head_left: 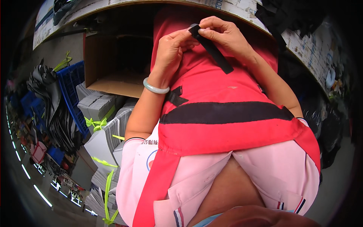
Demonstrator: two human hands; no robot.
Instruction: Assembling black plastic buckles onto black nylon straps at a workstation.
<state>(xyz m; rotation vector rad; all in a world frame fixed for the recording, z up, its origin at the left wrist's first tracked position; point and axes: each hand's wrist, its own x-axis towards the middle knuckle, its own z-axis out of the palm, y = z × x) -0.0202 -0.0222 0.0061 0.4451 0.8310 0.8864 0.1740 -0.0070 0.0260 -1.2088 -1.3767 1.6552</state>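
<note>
The left hand (170,53) and the right hand (225,36) are meeting at the top end of a black strap (211,49), just in front of the person's chest. The right hand's grip is pinching together on the strap's folded upper tip, thumb and forefinger clamped on it. The left hand's grip is closing on the same tip from the other side, fingertips touching the strap just beside the right thumb. From that pinch the strap is hanging down and slanting away to the right, lying over a red apron (227,128). A pale green bangle (155,89) is sitting on the left wrist, below the grip. Lower on the apron a wide black band (227,112) is running across. Left of the hands an open cardboard box (113,64) is standing, and further left and lower a blue crate (72,90) and bundles of grey sheets tied with green ribbon (104,125) are lying.
</note>
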